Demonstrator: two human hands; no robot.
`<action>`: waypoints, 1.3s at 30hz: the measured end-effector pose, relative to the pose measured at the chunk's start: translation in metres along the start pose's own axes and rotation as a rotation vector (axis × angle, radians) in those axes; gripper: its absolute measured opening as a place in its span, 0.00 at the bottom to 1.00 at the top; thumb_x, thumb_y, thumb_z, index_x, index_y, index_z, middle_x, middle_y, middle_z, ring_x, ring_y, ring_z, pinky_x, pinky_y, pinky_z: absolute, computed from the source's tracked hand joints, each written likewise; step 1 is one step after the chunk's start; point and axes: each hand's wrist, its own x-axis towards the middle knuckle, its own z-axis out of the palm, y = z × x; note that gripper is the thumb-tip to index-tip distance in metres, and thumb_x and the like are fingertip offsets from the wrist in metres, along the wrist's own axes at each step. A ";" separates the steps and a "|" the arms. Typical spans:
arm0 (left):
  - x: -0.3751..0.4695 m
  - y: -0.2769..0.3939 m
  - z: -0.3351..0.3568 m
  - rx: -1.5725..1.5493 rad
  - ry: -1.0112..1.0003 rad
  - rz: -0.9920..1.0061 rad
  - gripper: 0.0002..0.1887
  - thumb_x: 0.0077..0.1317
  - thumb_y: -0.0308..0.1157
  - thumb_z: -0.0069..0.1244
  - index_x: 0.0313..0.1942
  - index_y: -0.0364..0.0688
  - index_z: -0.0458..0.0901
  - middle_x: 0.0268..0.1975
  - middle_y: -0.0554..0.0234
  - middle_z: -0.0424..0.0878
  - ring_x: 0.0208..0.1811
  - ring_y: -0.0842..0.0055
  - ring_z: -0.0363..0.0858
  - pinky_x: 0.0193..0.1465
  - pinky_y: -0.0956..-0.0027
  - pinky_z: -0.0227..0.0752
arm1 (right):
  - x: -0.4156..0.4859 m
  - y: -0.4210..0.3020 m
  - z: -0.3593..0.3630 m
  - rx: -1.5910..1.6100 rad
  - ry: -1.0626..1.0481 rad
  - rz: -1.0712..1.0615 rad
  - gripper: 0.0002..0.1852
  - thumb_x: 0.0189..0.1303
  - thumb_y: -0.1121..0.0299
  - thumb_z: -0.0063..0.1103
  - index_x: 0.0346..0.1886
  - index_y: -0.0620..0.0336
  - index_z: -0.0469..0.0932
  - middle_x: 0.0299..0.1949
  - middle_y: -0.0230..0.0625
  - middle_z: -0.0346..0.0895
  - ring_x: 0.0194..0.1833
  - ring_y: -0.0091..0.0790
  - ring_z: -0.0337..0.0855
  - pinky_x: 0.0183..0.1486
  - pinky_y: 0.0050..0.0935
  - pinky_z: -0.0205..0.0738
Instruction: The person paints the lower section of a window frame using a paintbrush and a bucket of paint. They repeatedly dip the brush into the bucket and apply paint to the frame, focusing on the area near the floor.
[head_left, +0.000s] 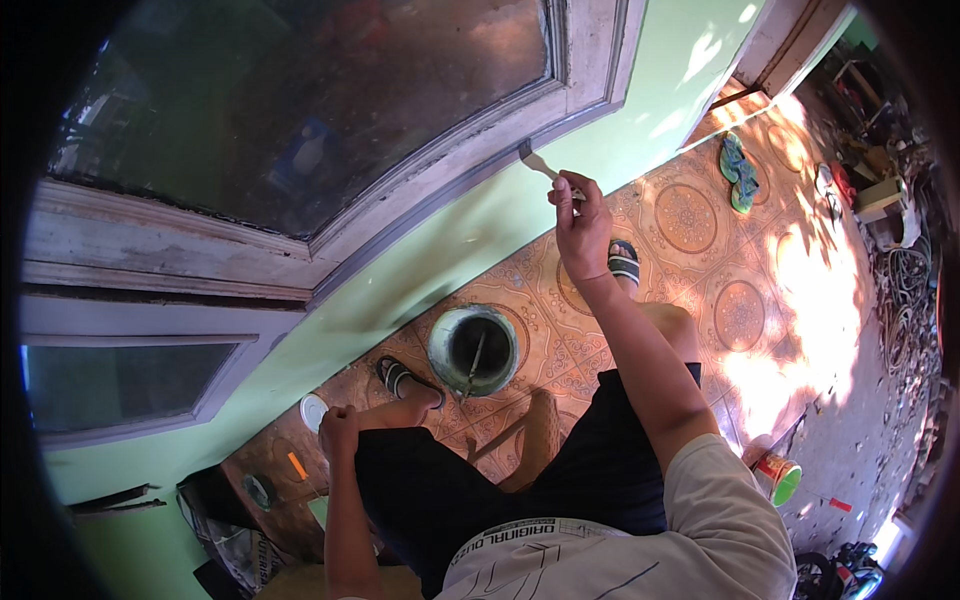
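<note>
My right hand (581, 225) holds a paintbrush (538, 163) by its handle, with the bristles against the lower edge of a worn window frame (450, 161). Purple-grey paint shows along that edge, above the light green wall (480, 214). My left hand (340, 433) rests by my left knee, its fingers curled; whether it holds anything is hidden. On the tiled floor between my feet stands a round paint-smeared bucket (440, 347) with a thin stick (475, 360) leaning in it.
A wooden stool (538, 435) is between my legs. A white lid (313, 412) and an orange strip (297, 466) lie at the left. Green flip-flops (739, 172) lie at the upper right; a tub with a green inside (786, 484) is at the lower right, near coiled cables (904, 289).
</note>
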 end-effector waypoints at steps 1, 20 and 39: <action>0.000 0.000 0.000 0.000 0.001 -0.002 0.20 0.61 0.47 0.48 0.37 0.38 0.86 0.40 0.47 0.87 0.45 0.52 0.85 0.50 0.53 0.75 | -0.004 -0.003 0.002 0.016 -0.019 0.015 0.14 0.74 0.62 0.54 0.50 0.66 0.76 0.36 0.43 0.84 0.36 0.31 0.89 0.36 0.26 0.82; 0.000 -0.002 0.000 -0.001 0.000 -0.001 0.20 0.61 0.48 0.48 0.37 0.39 0.86 0.40 0.46 0.87 0.45 0.51 0.84 0.50 0.53 0.75 | 0.004 0.002 -0.003 -0.008 0.003 0.063 0.14 0.73 0.63 0.55 0.50 0.66 0.76 0.38 0.45 0.82 0.36 0.36 0.87 0.36 0.30 0.81; -0.001 0.000 -0.003 -0.012 -0.004 -0.002 0.20 0.62 0.47 0.48 0.37 0.38 0.86 0.40 0.46 0.87 0.44 0.51 0.84 0.50 0.53 0.75 | 0.005 0.000 0.000 0.100 0.014 0.152 0.15 0.73 0.60 0.57 0.47 0.66 0.76 0.28 0.43 0.83 0.32 0.33 0.89 0.34 0.27 0.80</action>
